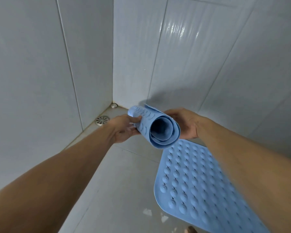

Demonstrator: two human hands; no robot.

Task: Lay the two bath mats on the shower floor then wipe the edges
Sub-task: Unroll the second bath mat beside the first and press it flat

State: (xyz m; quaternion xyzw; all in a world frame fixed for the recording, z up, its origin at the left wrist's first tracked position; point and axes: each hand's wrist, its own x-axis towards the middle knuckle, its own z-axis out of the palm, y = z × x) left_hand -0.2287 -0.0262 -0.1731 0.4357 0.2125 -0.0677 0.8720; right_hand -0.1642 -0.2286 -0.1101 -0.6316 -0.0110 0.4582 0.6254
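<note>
Between both grips was the rolled mat (160,130), left hand (124,128) and right hand (186,125) curled round it; below them lay the flat mat (191,182). Released unevenly, it could spring open over the drain (102,120).

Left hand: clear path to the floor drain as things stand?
Probably yes for the path: the floor drain lies just beyond the left hand with nothing between. But that hand and the right hand both grip the rolled mat.
</note>
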